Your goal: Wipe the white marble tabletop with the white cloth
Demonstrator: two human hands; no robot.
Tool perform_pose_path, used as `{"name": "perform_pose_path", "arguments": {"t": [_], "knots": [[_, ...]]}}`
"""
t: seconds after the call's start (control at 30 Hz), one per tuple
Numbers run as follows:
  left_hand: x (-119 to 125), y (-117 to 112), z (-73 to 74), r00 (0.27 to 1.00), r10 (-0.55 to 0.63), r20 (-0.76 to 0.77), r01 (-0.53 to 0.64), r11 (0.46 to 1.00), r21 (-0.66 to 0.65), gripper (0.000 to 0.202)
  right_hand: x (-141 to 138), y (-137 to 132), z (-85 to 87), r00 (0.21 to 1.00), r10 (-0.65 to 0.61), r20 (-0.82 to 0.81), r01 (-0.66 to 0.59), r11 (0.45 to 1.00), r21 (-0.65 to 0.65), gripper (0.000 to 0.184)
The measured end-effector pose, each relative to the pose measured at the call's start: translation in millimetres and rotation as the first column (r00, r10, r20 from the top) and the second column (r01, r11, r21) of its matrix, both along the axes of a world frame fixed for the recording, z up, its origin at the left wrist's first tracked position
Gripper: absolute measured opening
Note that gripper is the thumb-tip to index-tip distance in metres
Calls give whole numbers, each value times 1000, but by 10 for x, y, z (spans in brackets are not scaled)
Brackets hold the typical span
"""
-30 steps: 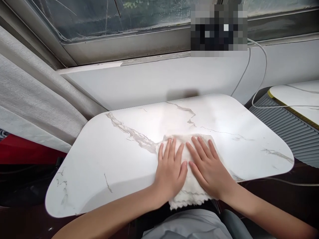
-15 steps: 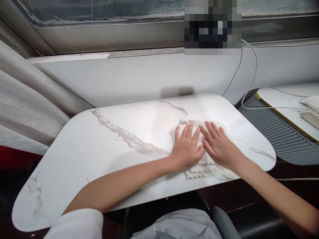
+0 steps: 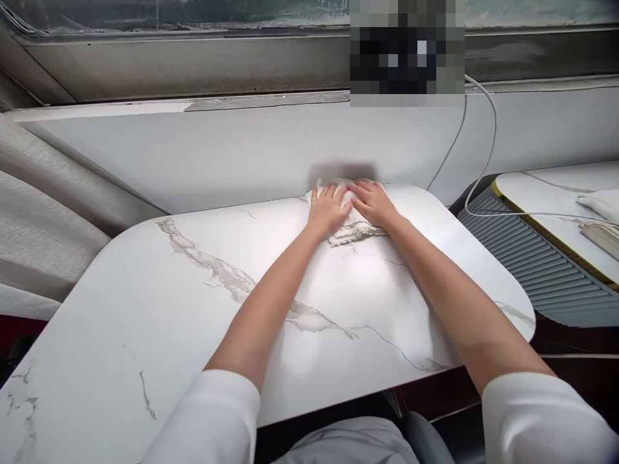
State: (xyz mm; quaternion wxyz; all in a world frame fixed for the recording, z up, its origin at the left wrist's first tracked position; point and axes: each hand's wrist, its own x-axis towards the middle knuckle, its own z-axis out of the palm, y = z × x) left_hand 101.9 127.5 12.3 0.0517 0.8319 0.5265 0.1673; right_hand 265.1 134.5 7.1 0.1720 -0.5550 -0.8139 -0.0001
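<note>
A pale, coarse-woven curtain [image 3: 48, 212] hangs in heavy folds at the far left, just beyond the left edge of the table [image 3: 120, 309]. The tabletop is smooth and glossy, white with grey marble veins and rounded corners, and its far edge runs along a plain white wall [image 3: 217, 154] under a dull metal window frame [image 3: 193, 64].

Both arms reach across the top in white sleeves. The left hand [image 3: 327, 209] lies open and flat, fingers together, palm down on the left part of a white cloth [image 3: 355, 231]. The cloth is soft and nubbly with a rumpled, wavy hem. It sits bunched at the far edge of the table, right of the middle, pressed against the wall. The right hand [image 3: 373, 203] is likewise open and flat on the cloth's right part, its fingers meeting those of the left; neither hand grips.

Right of the hands, white cables [image 3: 494, 132] loop down the wall past the far right corner. Beyond the right edge lies a grey ribbed panel [image 3: 527, 258], then a second white tabletop [image 3: 541, 190] with a gold rim, bearing another pale cloth [image 3: 599, 203].
</note>
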Motion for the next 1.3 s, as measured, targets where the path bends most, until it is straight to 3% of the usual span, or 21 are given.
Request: {"name": "perform_pose_path", "arguments": {"t": [0.2, 0.43, 0.67, 0.97, 1.3], "knots": [[428, 97, -17, 999, 30, 16, -31, 999, 35, 50, 435, 159, -25, 999, 1, -45, -2, 1000, -2, 54], [1037, -160, -19, 999, -45, -5, 45, 999, 5, 54, 1028, -241, -37, 996, -89, -25, 89, 996, -5, 56], [1328, -732, -65, 984, -177, 8, 176, 982, 74, 54, 1331, -1023, 0, 980, -190, 65, 190, 982, -3, 57], [1389, -1619, -15, 941, -330, -73, 337, 930, 147, 60, 1480, -1997, 43, 975, -218, 44, 220, 975, -38, 56], [1329, -2420, 11, 939, -325, -114, 342, 922, 183, 64, 1399, -2876, 23, 972, -234, 0, 232, 966, -110, 52]]}}
